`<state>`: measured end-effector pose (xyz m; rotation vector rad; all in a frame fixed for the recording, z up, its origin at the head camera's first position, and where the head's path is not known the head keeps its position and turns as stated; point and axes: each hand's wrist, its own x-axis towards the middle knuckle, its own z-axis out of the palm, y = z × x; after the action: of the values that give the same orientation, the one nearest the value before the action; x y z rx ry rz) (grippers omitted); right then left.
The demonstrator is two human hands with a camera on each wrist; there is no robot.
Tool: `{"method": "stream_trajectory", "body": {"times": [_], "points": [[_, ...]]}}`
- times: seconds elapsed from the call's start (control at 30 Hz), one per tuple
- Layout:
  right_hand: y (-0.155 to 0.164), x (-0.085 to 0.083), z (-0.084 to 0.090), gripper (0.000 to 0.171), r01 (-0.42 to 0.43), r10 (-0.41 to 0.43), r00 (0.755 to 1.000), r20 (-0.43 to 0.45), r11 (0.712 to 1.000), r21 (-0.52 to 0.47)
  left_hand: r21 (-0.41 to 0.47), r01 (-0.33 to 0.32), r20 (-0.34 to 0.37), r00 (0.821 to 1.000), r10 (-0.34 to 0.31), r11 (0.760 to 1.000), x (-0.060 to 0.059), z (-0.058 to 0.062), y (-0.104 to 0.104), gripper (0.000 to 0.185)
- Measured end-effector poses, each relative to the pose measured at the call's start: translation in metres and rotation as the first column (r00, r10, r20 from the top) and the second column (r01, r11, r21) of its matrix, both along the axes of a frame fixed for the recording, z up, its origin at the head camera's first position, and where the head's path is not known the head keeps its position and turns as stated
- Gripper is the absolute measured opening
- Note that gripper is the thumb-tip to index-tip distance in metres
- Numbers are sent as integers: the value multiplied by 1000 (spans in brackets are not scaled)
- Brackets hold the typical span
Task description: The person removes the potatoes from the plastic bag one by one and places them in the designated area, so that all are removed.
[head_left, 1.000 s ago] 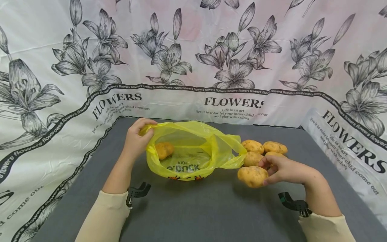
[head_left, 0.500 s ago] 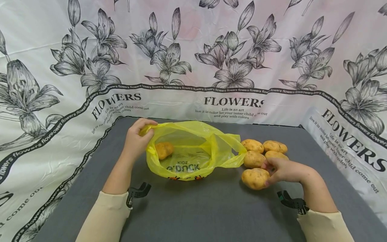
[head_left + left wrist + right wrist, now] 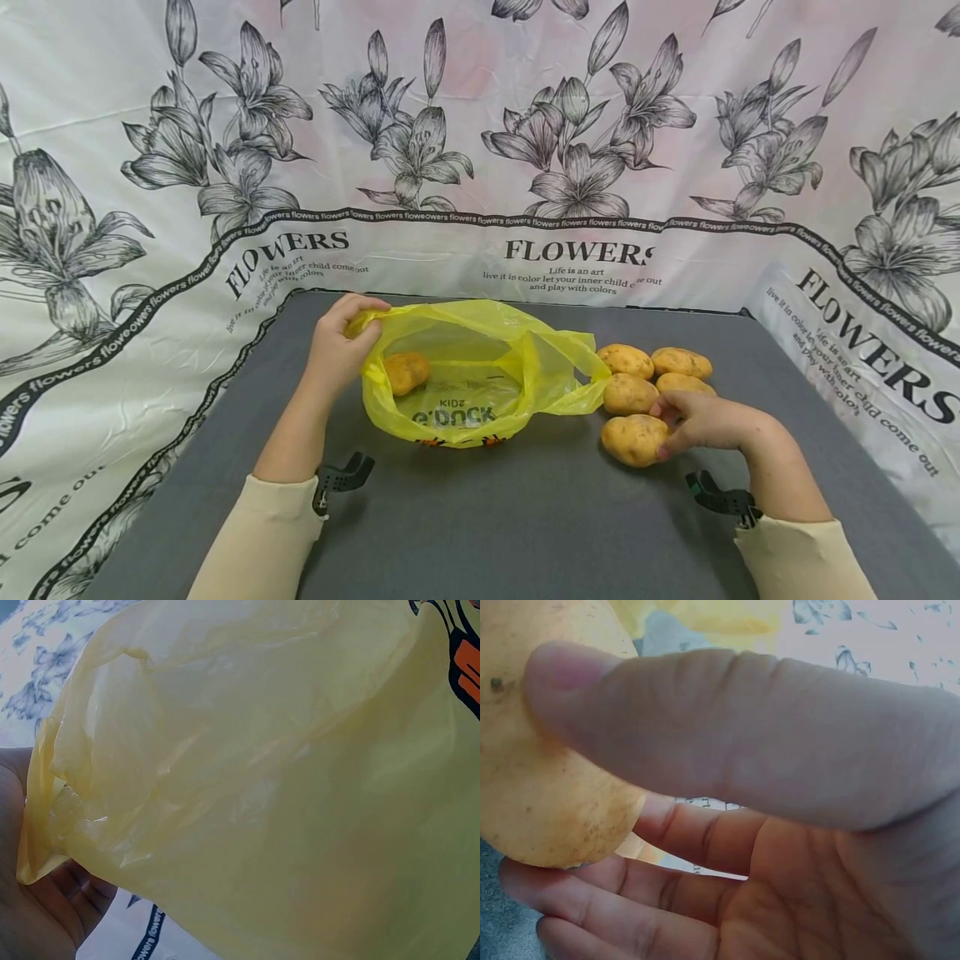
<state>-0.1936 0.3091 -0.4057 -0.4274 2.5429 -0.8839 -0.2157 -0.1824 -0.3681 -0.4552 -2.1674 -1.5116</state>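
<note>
A yellow plastic bag [image 3: 558, 371] lies on its side with its mouth facing me, and one potato [image 3: 406, 373] sits inside at the left. My left hand [image 3: 341, 342] pinches the bag's left rim; in the left wrist view the yellow film [image 3: 247, 780] fills most of the picture. At the right, my right hand [image 3: 701, 425] grips the nearest potato [image 3: 634, 440] by its right end. The right wrist view has the thumb across that potato [image 3: 562, 780] and the fingers beneath it. Behind it several more potatoes [image 3: 628, 394] lie close together beside the bag's handle.
The grey tabletop [image 3: 480, 525] spreads in front of the bag. A white cloth [image 3: 420, 258] with printed flowers and lettering hangs behind the table and along both sides. Each wrist wears a black camera mount [image 3: 347, 473].
My right hand has moved slightly right with the potato, which dropped a little and then stayed nearly still beside the other potatoes. The left hand and bag have hardly moved.
</note>
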Motion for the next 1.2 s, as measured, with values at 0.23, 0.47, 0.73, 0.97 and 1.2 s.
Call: {"method": "stream_trajectory", "body": {"times": [0.23, 0.47, 0.73, 0.97, 1.2], "points": [[1, -1, -1, 47, 10, -9, 1000, 22, 999, -32, -3, -3, -10, 1000, 3, 1000, 1, 0, 1, 20], [2, -3, -3, 47, 11, -10, 1000, 27, 999, -52, -9, -1, -6, 1000, 1, 1000, 2, 1, 1, 20], [6, -5, -4, 47, 7, -5, 999, 40, 998, -64, -8, 2, 3, 1000, -2, 1000, 2, 2, 1, 21], [8, -5, -5, 47, 13, -9, 998, 57, 997, -73, -16, -4, 2, 1000, 4, 1000, 3, 2, 2, 20], [7, -3, -5, 46, 9, -5, 998, 56, 997, -82, -27, -10, -11, 1000, 10, 1000, 3, 2, 2, 20]]}}
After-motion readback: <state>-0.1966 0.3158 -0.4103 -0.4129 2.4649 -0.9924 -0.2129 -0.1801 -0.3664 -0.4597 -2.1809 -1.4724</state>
